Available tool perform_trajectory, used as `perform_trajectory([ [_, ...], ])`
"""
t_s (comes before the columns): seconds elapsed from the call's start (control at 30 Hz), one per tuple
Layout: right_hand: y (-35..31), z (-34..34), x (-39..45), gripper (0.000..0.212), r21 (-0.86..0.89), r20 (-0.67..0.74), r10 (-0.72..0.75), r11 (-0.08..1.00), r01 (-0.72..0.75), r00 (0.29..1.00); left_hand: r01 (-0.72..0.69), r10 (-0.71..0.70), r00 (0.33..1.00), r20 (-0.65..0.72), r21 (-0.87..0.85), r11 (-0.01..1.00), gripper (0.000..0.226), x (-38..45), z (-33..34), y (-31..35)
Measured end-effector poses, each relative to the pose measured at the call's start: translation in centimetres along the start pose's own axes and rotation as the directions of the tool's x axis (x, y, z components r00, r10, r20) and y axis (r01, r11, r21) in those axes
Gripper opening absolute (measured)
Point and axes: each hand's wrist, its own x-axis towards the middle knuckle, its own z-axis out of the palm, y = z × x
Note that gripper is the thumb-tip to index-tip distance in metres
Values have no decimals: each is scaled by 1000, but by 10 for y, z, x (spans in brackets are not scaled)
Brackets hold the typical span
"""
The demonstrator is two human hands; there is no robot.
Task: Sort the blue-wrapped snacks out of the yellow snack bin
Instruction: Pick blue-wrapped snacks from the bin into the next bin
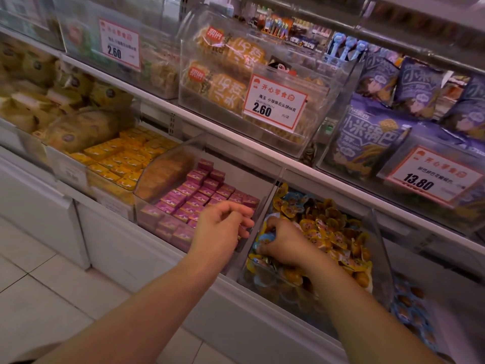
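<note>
1. The yellow snack bin (378, 232), a clear tilted box on the lower shelf (301, 172), is heaped with small yellow-wrapped snacks (338, 235). Blue-wrapped snacks (266, 236) lie mixed in, mostly at its left wall and front left corner, with a few more at the back left corner.
2. The right hand (284, 245) is down in the front left part of the bin, fingers curled into the pile among blue pieces. Whether that grip has actually closed on one I cannot tell, since the fingertips are buried.
3. The left hand (221, 227) hovers over the neighbouring bin of pink boxes (194, 195), beside the dividing wall. Its fingers are loosely curled and it holds nothing.
4. The snacks look light and small, with crinkly, probably slippery film and a soft fill, so squeezing hard seems unwise.
5. I judge the frilled wrapper edge the best place to pinch, lifting singly so yellow neighbours do not drag along.
6. A bin of blue pieces (409, 308) sits to the right, a likely destination.
</note>
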Motion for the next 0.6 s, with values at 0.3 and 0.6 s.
perform_trajectory([
  [0.3,40,-44,-24,32,770,24,89,633,-75,996,-89,87,994,65,29,996,32,-4,12,-5],
  [0.6,54,-52,-28,10,798,91,252,561,-222,963,-247,182,945,272,227,942,33,-25,30,-14],
])
